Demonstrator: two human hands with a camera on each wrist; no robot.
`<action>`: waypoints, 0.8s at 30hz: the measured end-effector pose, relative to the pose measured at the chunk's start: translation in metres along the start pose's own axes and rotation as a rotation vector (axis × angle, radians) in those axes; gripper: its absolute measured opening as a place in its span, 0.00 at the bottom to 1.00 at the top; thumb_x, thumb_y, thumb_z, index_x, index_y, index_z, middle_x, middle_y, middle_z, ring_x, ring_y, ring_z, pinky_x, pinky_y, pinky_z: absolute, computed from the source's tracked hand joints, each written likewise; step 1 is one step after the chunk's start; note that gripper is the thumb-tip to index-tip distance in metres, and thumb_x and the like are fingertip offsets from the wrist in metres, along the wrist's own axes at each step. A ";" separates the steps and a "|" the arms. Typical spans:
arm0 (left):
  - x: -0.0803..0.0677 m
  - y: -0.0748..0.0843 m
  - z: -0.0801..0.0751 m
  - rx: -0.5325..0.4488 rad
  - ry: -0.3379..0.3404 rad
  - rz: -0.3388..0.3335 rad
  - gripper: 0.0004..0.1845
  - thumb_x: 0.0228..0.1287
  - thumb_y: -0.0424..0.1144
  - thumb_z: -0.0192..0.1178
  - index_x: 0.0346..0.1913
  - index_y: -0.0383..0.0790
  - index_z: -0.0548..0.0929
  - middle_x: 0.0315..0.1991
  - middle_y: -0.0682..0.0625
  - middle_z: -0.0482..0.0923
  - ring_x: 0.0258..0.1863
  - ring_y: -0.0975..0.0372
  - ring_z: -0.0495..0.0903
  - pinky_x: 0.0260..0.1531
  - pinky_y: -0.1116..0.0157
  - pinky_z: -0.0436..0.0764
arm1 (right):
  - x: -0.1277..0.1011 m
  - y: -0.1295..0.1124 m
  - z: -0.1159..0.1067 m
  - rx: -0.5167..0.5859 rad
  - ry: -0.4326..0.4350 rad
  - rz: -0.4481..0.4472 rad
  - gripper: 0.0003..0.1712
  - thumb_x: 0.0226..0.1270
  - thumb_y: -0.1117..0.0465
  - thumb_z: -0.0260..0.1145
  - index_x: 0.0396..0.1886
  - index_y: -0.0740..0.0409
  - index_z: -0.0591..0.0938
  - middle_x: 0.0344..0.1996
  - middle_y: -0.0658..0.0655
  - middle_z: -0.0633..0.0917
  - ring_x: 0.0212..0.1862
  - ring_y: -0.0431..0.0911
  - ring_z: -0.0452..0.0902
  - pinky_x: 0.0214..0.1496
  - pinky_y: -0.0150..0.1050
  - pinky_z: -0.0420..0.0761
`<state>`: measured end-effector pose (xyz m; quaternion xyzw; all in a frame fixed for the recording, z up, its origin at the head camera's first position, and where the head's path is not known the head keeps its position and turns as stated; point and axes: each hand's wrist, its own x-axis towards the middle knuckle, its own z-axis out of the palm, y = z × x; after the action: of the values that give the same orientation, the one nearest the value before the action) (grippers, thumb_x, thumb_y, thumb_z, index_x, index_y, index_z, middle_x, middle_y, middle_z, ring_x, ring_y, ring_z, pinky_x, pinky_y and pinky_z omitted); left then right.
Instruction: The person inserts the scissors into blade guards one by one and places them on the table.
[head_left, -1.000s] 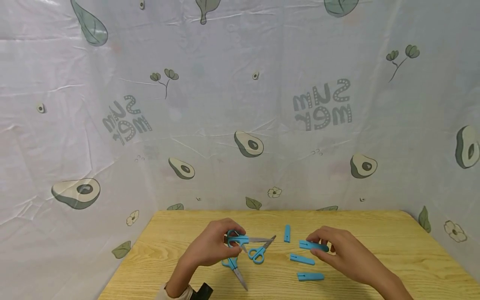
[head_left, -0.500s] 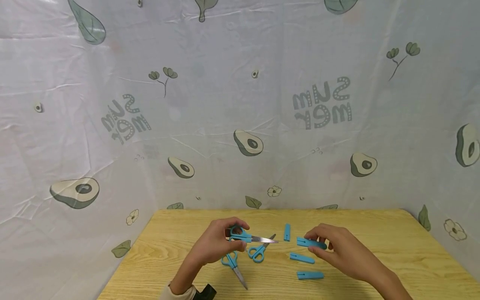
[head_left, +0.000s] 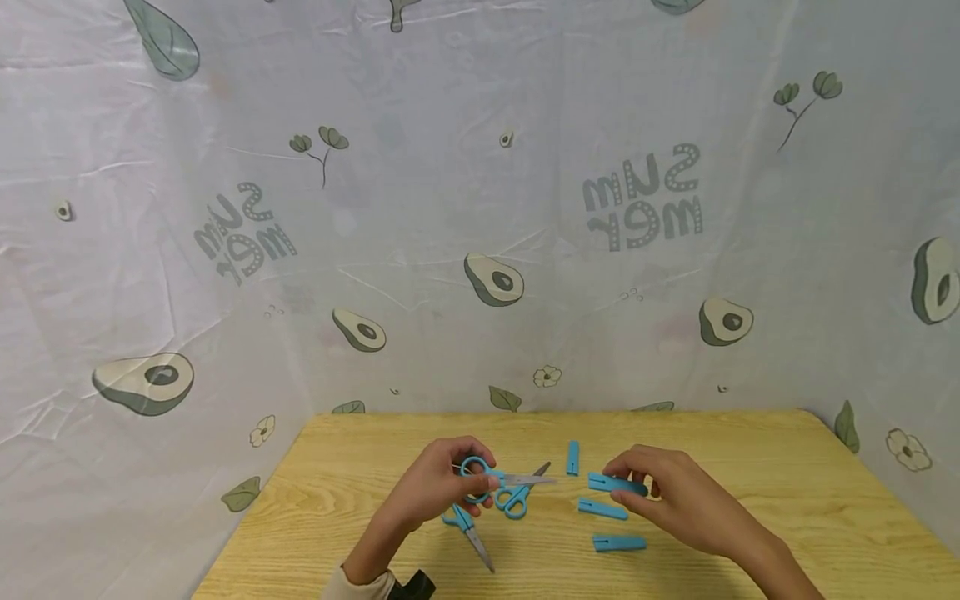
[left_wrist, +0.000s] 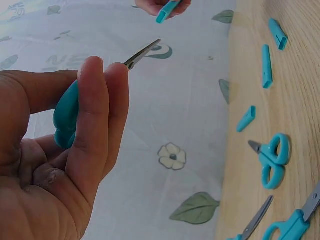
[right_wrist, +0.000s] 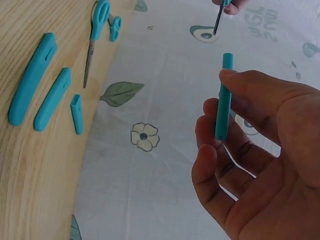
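My left hand pinches a pair of scissors by its light-blue handles, above the table. Its blades look closed together and point right. In the left wrist view the fingers hide part of the handle. My right hand holds a blue scissors cover between thumb and fingers, its slotted end toward the scissors. The right wrist view has this cover upright in the fingertips. A gap separates scissors tip and cover.
On the wooden table lie more blue-handled scissors, another pair nearer me, and three loose covers: one upright in view, one in the middle, one nearest. A printed curtain stands behind.
My left hand has turned the scissors in its fingers, and the thumb now lies over the handle. The right hand has brought the cover slightly left, toward the scissors.
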<state>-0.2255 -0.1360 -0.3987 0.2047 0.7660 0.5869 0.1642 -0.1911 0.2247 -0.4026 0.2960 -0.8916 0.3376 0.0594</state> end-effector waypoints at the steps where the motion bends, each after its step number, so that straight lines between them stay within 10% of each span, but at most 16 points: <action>1: 0.000 0.000 -0.001 -0.001 0.002 -0.004 0.09 0.75 0.34 0.69 0.52 0.34 0.83 0.34 0.47 0.84 0.33 0.57 0.91 0.34 0.56 0.93 | 0.000 0.001 0.000 0.011 0.000 -0.005 0.10 0.77 0.52 0.72 0.54 0.43 0.88 0.45 0.41 0.88 0.41 0.29 0.76 0.33 0.32 0.79; 24: 0.008 -0.002 -0.010 -0.059 -0.018 -0.014 0.10 0.76 0.33 0.67 0.52 0.32 0.82 0.35 0.48 0.86 0.32 0.61 0.90 0.31 0.67 0.89 | 0.014 0.014 0.002 0.191 -0.037 0.043 0.11 0.78 0.54 0.71 0.55 0.45 0.89 0.46 0.47 0.90 0.41 0.34 0.80 0.35 0.35 0.82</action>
<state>-0.2375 -0.1410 -0.3980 0.1999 0.7481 0.6063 0.1811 -0.2100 0.2253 -0.4079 0.2871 -0.8625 0.4167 0.0069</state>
